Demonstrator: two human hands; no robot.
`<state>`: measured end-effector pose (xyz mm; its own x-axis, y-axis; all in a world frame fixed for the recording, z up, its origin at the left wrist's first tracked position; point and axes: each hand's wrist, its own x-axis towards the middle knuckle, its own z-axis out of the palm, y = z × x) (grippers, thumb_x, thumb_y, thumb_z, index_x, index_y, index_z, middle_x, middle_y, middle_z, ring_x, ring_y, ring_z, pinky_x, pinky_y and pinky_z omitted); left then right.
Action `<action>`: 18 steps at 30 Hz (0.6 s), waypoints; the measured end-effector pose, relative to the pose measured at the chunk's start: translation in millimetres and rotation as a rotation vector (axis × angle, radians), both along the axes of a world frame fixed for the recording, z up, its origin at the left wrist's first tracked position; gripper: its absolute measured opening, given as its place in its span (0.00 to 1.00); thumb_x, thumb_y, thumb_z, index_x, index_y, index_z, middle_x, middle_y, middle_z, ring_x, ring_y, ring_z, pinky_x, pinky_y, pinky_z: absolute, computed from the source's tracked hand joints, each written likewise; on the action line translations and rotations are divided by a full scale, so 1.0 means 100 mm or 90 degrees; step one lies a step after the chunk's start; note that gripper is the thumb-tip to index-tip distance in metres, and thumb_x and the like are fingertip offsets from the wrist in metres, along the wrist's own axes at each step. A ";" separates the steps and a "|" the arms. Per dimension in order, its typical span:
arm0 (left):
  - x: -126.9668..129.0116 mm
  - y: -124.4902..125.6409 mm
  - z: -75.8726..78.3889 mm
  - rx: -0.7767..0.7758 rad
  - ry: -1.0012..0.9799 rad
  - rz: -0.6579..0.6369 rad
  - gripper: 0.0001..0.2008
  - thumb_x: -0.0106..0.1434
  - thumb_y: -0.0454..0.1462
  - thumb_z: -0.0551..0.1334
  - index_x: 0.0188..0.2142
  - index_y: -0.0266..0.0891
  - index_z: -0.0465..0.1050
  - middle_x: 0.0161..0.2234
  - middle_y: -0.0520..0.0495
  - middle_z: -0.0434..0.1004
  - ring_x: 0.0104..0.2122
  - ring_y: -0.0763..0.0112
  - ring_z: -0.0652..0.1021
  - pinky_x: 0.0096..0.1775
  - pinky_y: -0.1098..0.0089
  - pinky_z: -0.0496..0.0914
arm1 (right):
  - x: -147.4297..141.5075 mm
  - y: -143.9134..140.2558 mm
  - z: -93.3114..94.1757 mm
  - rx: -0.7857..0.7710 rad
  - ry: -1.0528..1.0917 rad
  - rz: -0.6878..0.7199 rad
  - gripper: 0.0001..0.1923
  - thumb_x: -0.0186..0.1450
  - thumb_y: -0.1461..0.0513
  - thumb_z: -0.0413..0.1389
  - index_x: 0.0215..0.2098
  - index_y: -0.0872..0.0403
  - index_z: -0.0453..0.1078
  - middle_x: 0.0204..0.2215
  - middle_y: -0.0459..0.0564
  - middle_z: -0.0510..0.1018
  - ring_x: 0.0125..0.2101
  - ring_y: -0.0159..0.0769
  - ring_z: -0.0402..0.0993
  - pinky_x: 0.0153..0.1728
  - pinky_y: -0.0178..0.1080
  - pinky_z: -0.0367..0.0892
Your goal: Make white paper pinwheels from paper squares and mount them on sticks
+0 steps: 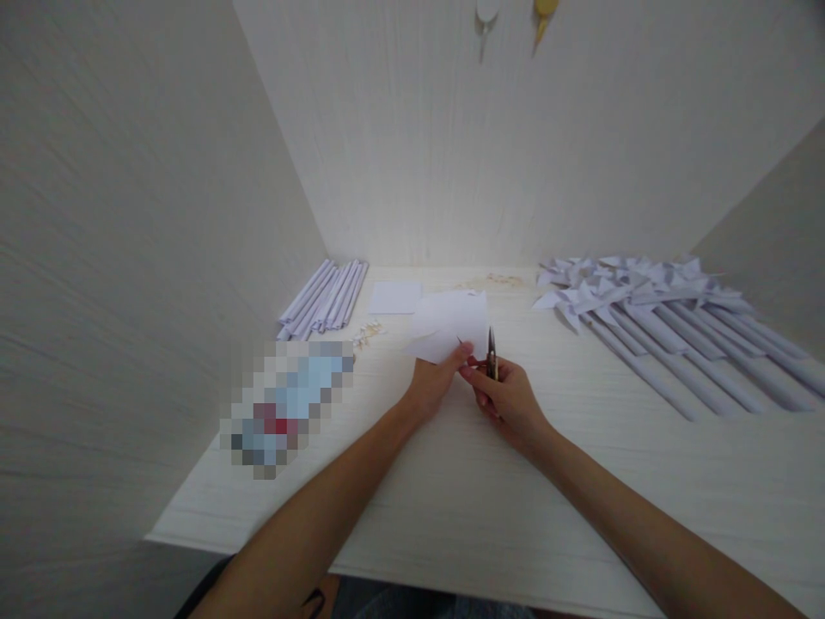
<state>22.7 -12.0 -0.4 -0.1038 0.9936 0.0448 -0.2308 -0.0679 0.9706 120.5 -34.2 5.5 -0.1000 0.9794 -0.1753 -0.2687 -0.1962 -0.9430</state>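
Observation:
My left hand (pixel 436 380) grips a white sheet of paper (pixel 451 320) by its near edge, with the thumb on top. Slits show in the sheet at its near left side and by the thumb. Close on the right, my right hand (pixel 506 394) is closed around a pair of scissors (pixel 492 354), whose blades point away from me, beside the paper's right edge. The fingertips of my right hand are near the paper's near corner; whether they touch it I cannot tell.
Rolled paper sticks (pixel 328 297) lie at the back left, near a flat paper sheet (pixel 394 297) and small pale bits (pixel 369 334). A blurred-out object (pixel 290 408) lies left. Several paper pinwheels (pixel 657 309) on sticks are piled right. Two hooks (pixel 486 12) hang on the back wall.

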 end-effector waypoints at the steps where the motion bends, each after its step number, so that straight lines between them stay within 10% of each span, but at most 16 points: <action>1: 0.00 0.00 -0.01 0.002 0.002 -0.006 0.09 0.46 0.41 0.63 0.18 0.37 0.69 0.20 0.52 0.72 0.24 0.73 0.71 0.33 0.70 0.66 | 0.00 0.00 0.00 -0.001 -0.003 0.001 0.15 0.43 0.58 0.62 0.19 0.56 0.62 0.05 0.35 0.59 0.06 0.18 0.46 0.06 0.26 0.40; 18: -0.04 0.05 0.01 0.012 -0.083 0.009 0.11 0.46 0.40 0.64 0.29 0.36 0.72 0.33 0.46 0.76 0.33 0.69 0.75 0.38 0.68 0.67 | -0.01 -0.01 0.02 -0.008 -0.004 -0.026 0.18 0.42 0.56 0.63 0.17 0.55 0.59 0.05 0.35 0.59 0.06 0.18 0.46 0.05 0.26 0.40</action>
